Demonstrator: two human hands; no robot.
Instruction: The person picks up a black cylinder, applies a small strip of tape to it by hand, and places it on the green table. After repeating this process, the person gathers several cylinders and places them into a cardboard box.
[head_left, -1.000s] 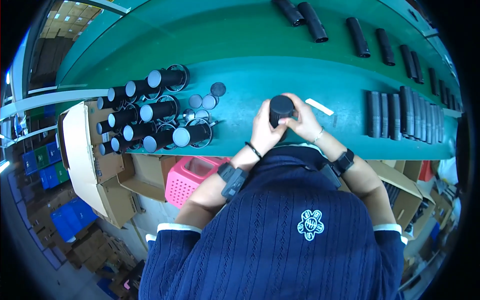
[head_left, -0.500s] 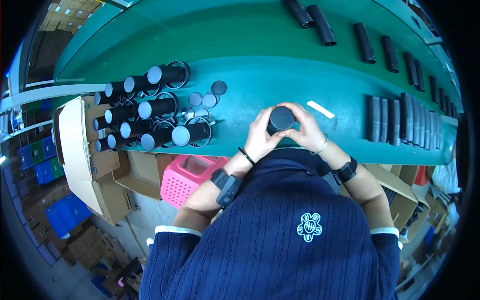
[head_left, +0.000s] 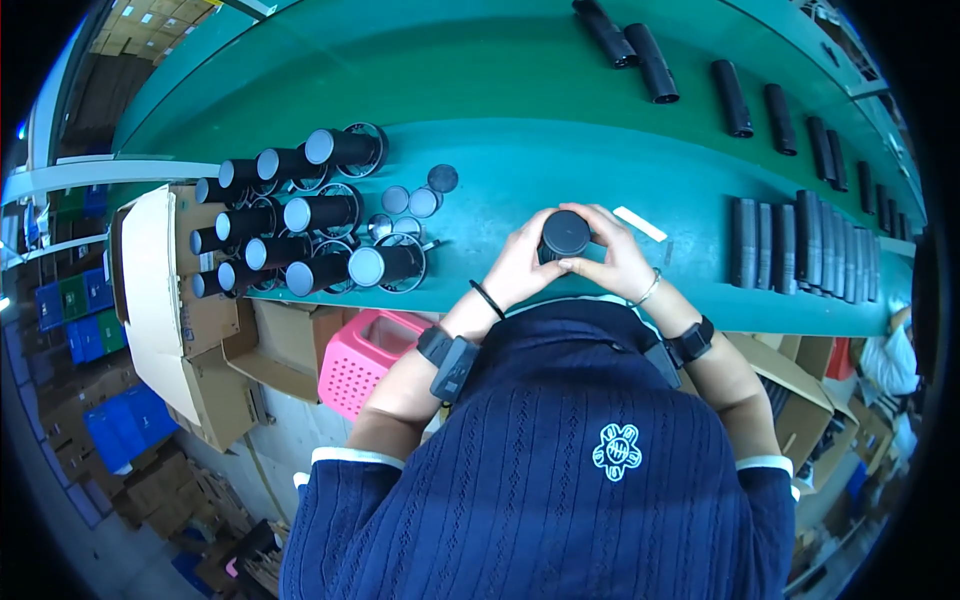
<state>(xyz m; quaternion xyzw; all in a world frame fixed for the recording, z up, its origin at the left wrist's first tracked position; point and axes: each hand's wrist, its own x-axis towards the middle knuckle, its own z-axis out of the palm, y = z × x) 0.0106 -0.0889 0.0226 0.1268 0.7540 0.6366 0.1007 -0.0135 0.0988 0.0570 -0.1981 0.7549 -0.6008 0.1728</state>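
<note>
Both my hands, left hand (head_left: pixel 518 268) and right hand (head_left: pixel 618 262), now clasp the black tube (head_left: pixel 565 235) lower, nearer my chest; its cap seemingly seated.

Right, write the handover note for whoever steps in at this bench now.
Left hand and right hand: both wrapped around one upright black cylindrical tube, dark round cap on top, at the near edge of the green bench.
Left of it: a cluster of black tubes lying on their sides, with loose round caps beside them.
Right: a row of black tubes.
Whether the cap is fully seated cannot be told.
</note>
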